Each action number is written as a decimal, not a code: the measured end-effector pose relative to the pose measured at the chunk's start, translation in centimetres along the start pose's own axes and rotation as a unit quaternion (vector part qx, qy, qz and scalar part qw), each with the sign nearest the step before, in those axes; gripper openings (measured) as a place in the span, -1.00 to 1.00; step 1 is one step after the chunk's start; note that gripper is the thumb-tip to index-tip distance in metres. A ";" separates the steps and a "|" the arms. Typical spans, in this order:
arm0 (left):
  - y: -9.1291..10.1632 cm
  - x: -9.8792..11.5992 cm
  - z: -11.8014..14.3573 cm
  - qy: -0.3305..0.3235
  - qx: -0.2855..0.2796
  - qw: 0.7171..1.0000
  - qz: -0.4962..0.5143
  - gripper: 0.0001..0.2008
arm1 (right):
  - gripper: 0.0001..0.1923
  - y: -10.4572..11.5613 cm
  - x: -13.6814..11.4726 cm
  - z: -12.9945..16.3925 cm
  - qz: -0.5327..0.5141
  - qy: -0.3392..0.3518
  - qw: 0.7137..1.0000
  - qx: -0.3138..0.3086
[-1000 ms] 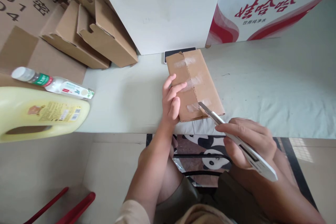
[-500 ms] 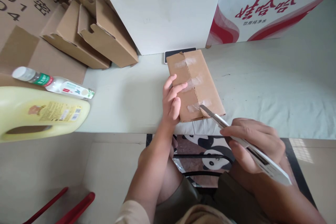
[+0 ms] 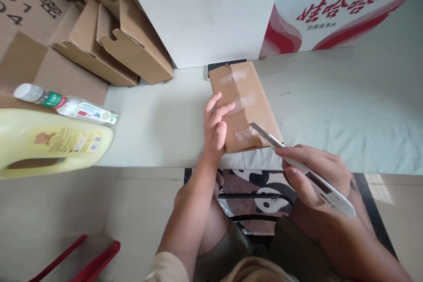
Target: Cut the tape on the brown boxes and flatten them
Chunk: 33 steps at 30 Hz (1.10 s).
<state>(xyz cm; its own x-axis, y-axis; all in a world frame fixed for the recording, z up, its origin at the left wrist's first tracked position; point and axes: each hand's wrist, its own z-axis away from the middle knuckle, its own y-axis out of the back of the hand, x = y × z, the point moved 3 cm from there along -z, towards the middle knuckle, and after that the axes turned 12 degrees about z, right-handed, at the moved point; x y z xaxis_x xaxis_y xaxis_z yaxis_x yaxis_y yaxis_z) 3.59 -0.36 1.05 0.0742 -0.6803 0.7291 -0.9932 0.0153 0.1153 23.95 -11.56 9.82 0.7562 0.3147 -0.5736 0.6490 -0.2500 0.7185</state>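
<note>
A brown cardboard box lies flat on the cloth-covered table, with strips of clear tape across its top seam. My left hand holds the box at its left side, some fingers reaching onto the top and spread apart. In my right hand is a white utility knife, gripped with the blade out. The blade tip is at the seam, just above the nearest tape strip. Whether the tip touches the cardboard, I cannot tell.
Behind the box are a dark flat device, a white carton and a red-printed carton. Folded brown boxes, a clear bottle and a yellow jug stand or lie leftward. The table's front edge is near my wrists.
The knife and my right hand have shifted slightly up and left, moving the blade tip away from me along the seam. My left hand and the box are almost unchanged.
</note>
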 end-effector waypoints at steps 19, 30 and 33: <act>-0.3 -0.5 0.0 -0.026 -0.006 0.999 -0.043 -0.48 | -0.75 0.5 -0.5 -1.2 -0.003 0.176 0.984 0.016; -0.5 0.0 0.0 -0.020 -0.013 1.000 -0.018 -0.49 | -0.75 0.8 0.0 -0.2 -0.078 0.156 0.985 0.009; -0.3 -0.2 0.0 -0.015 -0.020 0.999 -0.028 -0.49 | -0.80 1.6 -0.3 0.2 -0.131 0.144 0.981 0.012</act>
<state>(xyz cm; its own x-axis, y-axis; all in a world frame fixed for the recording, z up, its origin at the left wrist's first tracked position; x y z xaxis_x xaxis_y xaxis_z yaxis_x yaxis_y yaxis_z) 3.92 -0.22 0.90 0.1266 -0.7028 0.7000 -0.9830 0.0055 0.1833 24.75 -12.21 11.09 0.5100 0.6166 -0.5997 0.8226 -0.1459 0.5496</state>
